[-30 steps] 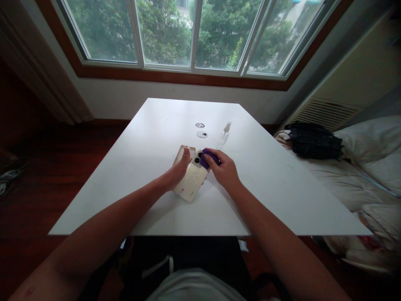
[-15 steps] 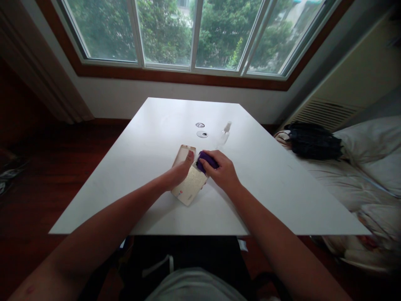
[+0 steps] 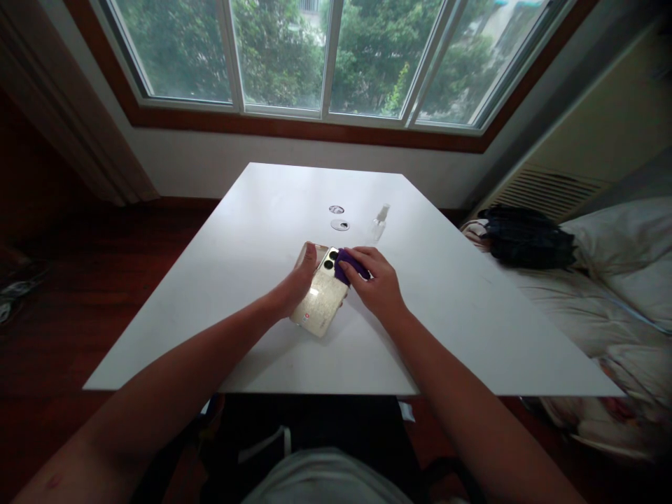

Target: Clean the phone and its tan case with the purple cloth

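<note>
A pale gold smartphone [image 3: 321, 308] is tilted above the table, its back facing me and round camera lenses showing at its upper end. My left hand [image 3: 299, 280] grips it from the left side, thumb on top and fingertips peeking out at the right edge. Behind the thumb shows part of a light, tan-edged piece like a phone case [image 3: 318, 250], mostly hidden. With bent fingers, my right hand [image 3: 376, 280] pinches a purple pad or cloth [image 3: 347, 264], pressed against the phone's back beside the lenses.
On the white table [image 3: 210, 294], a clear spray bottle [image 3: 379, 222] stands beyond my right hand. Two small oval pieces [image 3: 340, 225] lie left of it. A window [image 3: 325, 63] is past the far edge; a bed [image 3: 603, 280] with a dark bag [image 3: 528, 236] is at right.
The purple pad has shifted slightly right and up, uncovering the camera lenses. My left thumb has moved a little left, and the phone's lower end has risen slightly.
</note>
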Motion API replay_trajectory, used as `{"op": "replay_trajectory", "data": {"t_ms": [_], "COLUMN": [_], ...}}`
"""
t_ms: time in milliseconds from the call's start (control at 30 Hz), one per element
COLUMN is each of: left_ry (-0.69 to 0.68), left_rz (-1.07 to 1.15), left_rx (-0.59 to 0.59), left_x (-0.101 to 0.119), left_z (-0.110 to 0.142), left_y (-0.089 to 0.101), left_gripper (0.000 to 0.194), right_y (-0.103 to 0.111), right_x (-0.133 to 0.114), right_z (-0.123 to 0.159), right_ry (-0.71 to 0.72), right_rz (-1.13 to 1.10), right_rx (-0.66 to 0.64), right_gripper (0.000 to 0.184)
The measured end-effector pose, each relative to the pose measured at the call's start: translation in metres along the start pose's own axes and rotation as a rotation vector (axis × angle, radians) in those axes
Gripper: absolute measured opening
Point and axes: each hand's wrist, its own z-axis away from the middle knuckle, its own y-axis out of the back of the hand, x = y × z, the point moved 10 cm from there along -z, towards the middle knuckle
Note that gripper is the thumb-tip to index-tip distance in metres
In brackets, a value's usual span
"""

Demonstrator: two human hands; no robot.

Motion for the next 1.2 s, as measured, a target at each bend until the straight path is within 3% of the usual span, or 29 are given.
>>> {"op": "replay_trajectory", "data": {"t_ms": [267,433,567,900,1200], "left_ry": [-0.167,-0.148,-0.113,-0.176,-0.256], "left_rz": [0.122,0.177,0.158,0.152,0.018], "left_rx": [0.071,0.101,0.129,0.092,0.254], "left_x": [0.016,0.018,0.015,0.019,0.026], "left_z": [0.001,0.0,0.0,0.0,0.007], "left_y": [0.008,0.011,0.014,0.011,0.03], "left_gripper": [0.085,0.084,0.086,0.08,0.076], "right_y": [-0.014,-0.028,-0.032,-0.019,-0.018], "right_x": [-0.022,-0.041,-0.05,-0.017,0.001], "right_z": [0.007,0.014,0.017,0.007,0.007], "right_ry": [0.162,0.264,0.306,0.109,-0.05], "right_rz": [0.037,0.085,0.103,0.128,-0.05], "right_rx": [-0.113,-0.237,-0.254,-0.114,-0.103], "right_gripper": [0.043,0.042,0.044,0.051,0.044]}}
